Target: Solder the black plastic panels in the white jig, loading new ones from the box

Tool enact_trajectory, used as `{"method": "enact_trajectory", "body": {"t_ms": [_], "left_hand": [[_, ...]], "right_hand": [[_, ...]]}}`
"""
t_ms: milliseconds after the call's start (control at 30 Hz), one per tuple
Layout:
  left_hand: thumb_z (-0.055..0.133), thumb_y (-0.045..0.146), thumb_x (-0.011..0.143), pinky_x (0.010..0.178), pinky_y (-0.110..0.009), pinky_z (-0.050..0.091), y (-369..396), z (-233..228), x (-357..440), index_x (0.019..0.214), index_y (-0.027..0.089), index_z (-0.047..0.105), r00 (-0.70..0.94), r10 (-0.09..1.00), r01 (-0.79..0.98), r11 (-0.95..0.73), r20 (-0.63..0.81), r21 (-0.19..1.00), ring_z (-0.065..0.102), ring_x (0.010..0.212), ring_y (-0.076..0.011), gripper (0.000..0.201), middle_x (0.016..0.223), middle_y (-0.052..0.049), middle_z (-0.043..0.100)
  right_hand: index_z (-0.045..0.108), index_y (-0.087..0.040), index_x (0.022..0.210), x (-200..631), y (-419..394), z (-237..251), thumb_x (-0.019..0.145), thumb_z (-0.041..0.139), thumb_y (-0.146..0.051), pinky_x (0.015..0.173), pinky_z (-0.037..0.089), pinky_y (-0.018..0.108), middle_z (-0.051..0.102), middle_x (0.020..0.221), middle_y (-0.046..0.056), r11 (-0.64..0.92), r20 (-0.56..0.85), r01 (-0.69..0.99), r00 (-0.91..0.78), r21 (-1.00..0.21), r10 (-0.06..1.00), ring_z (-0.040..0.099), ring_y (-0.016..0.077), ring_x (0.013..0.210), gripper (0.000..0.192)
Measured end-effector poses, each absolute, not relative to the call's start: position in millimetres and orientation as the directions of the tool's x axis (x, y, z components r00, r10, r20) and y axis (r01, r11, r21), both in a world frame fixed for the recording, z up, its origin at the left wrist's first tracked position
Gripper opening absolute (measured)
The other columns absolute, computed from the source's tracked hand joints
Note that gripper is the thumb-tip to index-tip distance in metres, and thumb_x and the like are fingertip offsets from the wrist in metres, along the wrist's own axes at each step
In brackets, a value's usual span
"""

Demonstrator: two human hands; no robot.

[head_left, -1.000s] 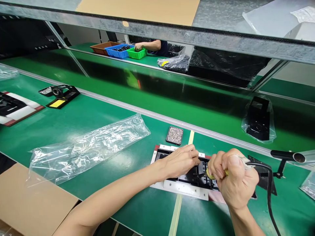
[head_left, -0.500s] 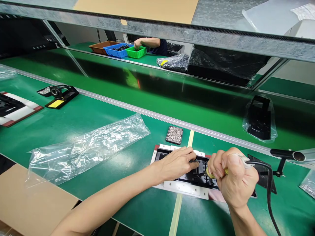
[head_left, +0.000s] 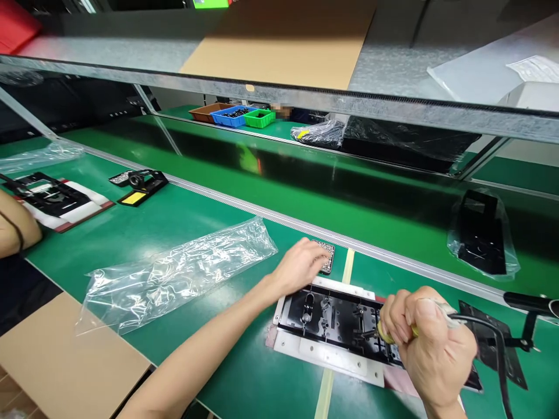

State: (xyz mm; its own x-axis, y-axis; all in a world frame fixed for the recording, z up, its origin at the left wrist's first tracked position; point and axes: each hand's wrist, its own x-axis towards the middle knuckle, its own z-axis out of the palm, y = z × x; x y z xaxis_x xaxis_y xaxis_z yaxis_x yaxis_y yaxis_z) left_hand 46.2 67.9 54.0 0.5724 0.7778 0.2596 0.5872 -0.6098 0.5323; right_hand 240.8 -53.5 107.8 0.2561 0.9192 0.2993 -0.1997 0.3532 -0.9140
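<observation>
- Head view: right hand (head_left: 430, 343) clenched on a powered screwdriver (head_left: 395, 334), yellow-green grip, black cable (head_left: 495, 343) trailing off to the right; tip sits over the black plastic part (head_left: 332, 317).
- Black plastic part lies flat in a white fixture (head_left: 332, 358) on the green table (head_left: 183, 221), straight in front of the person.
- Left hand (head_left: 301, 265) reaches up-left of the fixture, fingers (head_left: 321, 256) curled down onto the small screw tray (head_left: 326, 256); looks like pinching at screws, but whether one is actually held cannot be told.
- Judgement: pick a single screw, seat it upright in the hole, keep the driver vertical and the cable slack so it won't tug the tip off.
- Crumpled clear plastic bag (head_left: 174, 276) lies left of the fixture, apart from both hands.
- Far left: another person's arm (head_left: 13, 224) near a second fixture (head_left: 56, 201).
- Bagged black part (head_left: 483, 235) on the belt, right side.
- Coloured bins (head_left: 236, 115) far back.
</observation>
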Motion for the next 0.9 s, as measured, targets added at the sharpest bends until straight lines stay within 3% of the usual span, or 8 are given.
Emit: {"method": "enact_trajectory", "body": {"t_ms": [67,200,667,900], "left_hand": [[0.059,0.016,0.101,0.092,-0.036,0.048,86,49,38,0.105,0.015,0.075,0.541,0.814,0.630,-0.559,0.212,0.538,0.058,0.095,-0.0216,0.017,0.099,-0.006,0.074],[0.064,0.014,0.095,0.090,-0.033,0.047,101,38,39,0.093,0.017,0.076,0.615,0.771,0.607,-0.596,0.165,0.526,0.057,0.093,-0.0211,0.012,0.093,-0.003,0.074],[0.059,0.015,0.095,0.089,-0.035,0.045,107,20,55,0.084,0.018,0.075,0.713,0.690,0.580,-0.681,0.128,0.447,0.052,0.093,-0.0231,0.020,0.089,-0.006,0.069],[0.060,0.014,0.092,0.091,-0.035,0.048,112,24,55,0.079,0.016,0.072,0.704,0.699,0.551,-0.648,0.124,0.526,0.057,0.095,-0.0228,0.018,0.088,-0.006,0.071]], "right_hand": [[0.047,-0.020,0.064,240,-54,108,0.102,0.057,-0.029,0.041,0.035,0.023,0.042,0.052,-0.003,0.362,0.310,-0.192,0.255,-0.912,0.916,0.042,0.0096,0.045,0.040],[0.047,-0.020,0.065,241,-54,108,0.103,0.055,-0.029,0.041,0.035,0.024,0.041,0.053,-0.003,0.366,0.318,-0.188,0.246,-0.911,0.916,0.042,0.0099,0.045,0.040],[0.046,-0.020,0.065,242,-52,106,0.103,0.053,-0.028,0.041,0.034,0.023,0.040,0.052,-0.004,0.351,0.299,-0.187,0.260,-0.917,0.918,0.041,0.0098,0.045,0.040],[0.047,-0.020,0.065,243,-55,108,0.102,0.054,-0.028,0.040,0.035,0.024,0.040,0.052,-0.004,0.352,0.300,-0.177,0.267,-0.919,0.916,0.041,0.0102,0.044,0.039]]}}
